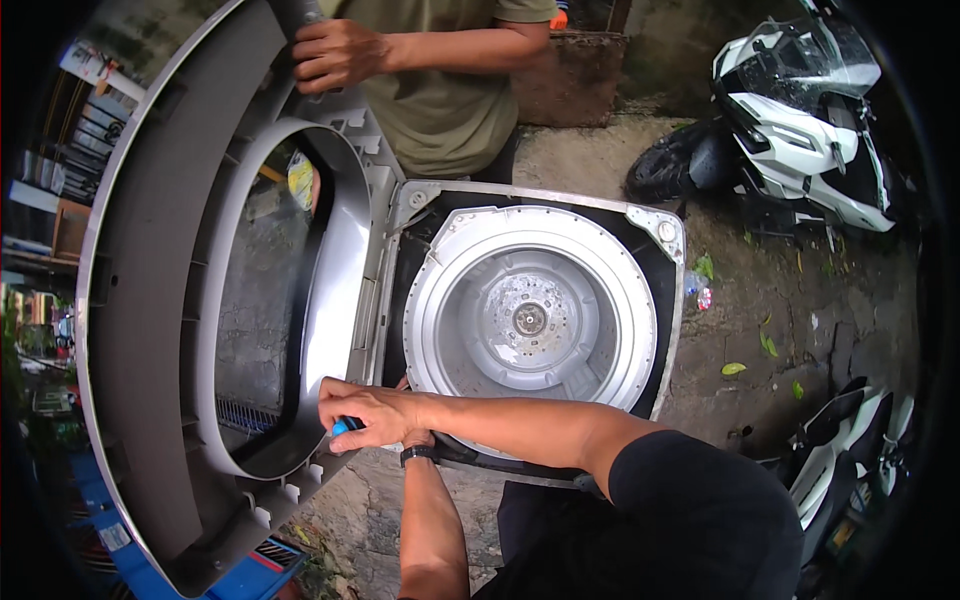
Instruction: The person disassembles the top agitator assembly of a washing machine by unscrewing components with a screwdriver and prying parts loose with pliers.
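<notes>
A top-load washing machine stands before me with its grey top cover [150, 290] tipped up on the left. Inside the cabinet [672, 300] sits the round metal tub [628, 300] with a pale ring. At the cover's near lower corner, my right hand [368, 412] is closed around a blue-handled tool [347, 426], whose working end is hidden. Its forearm crosses over the near side of the tub. My left hand [418, 437], with a dark wristband [418, 455], reaches beneath that forearm toward the hinge side; its fingers are mostly hidden.
Across the machine, another person's hand [338, 57] grips the cover's far end. A white motorcycle [800, 130] is parked at far right, and part of another [840, 450] shows at near right. Blue crates [110, 530] stand at lower left. Leaves lie on the concrete [740, 330].
</notes>
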`<control>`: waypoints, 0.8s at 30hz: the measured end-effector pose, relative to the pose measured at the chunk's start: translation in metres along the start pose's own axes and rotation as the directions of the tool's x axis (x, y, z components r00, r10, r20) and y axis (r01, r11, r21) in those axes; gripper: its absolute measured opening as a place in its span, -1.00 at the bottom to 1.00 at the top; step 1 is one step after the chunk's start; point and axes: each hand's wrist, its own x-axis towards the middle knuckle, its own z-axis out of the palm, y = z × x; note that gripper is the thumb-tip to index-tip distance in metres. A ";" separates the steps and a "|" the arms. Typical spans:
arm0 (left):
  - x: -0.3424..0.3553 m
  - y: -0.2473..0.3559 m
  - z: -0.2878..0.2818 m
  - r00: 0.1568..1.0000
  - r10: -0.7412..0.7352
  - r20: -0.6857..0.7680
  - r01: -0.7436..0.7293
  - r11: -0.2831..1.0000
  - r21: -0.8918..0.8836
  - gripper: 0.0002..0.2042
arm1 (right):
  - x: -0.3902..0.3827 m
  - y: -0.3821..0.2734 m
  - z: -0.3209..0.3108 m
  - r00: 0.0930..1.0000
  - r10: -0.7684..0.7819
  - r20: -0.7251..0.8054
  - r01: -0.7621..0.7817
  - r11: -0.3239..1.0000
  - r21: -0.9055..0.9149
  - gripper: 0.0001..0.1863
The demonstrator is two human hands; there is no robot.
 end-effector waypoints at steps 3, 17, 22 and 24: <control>0.004 0.002 0.004 1.000 -0.002 0.018 0.002 1.000 -0.001 -0.66 | 0.006 0.004 -0.007 0.944 0.124 0.306 -0.146 0.988 0.048 -0.65; 0.011 0.005 -0.006 1.000 0.005 0.004 -0.005 1.000 0.000 -0.65 | 0.014 -0.020 -0.004 0.840 0.375 0.393 -0.451 0.884 0.122 -0.61; 0.011 0.006 -0.002 1.000 0.011 0.013 -0.011 1.000 0.004 -0.64 | 0.004 0.006 0.012 0.994 -0.085 -0.070 0.082 0.995 -0.054 -0.67; 0.012 0.007 0.001 1.000 0.014 0.017 -0.014 1.000 0.001 -0.64 | 0.009 0.010 0.010 0.977 -0.209 0.045 0.211 0.977 -0.043 -0.65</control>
